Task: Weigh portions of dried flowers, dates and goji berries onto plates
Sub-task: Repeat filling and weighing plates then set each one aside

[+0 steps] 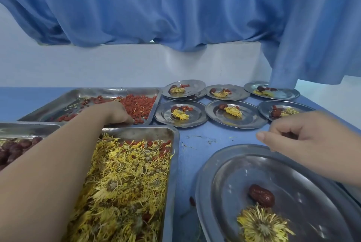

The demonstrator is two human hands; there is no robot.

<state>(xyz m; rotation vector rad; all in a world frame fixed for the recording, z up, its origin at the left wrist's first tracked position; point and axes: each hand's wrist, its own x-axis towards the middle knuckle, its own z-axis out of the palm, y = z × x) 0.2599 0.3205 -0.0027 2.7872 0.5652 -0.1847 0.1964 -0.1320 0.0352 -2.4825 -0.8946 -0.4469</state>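
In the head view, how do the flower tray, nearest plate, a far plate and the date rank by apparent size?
Flower tray and nearest plate: alike, both cropped, unranked.
Then far plate.
Then date, smallest.

L arm: bare forearm runs from lower-L corner diagonally up & fwd, wrist straight; L hand (114,111) palm-down, knuckles up, fingers bent downward w/ tips hidden, thumb lying along the near side, can't tell if anything is pinched. R arm: bare forearm enters from R edge, angled in toward centre; R hand (293,132) held in the air, back of hand up, fingers curled in a loose fist round a small dark-red piece (287,134), thumb stretched out straight toward the L. Hands well apart, L further fwd than R.
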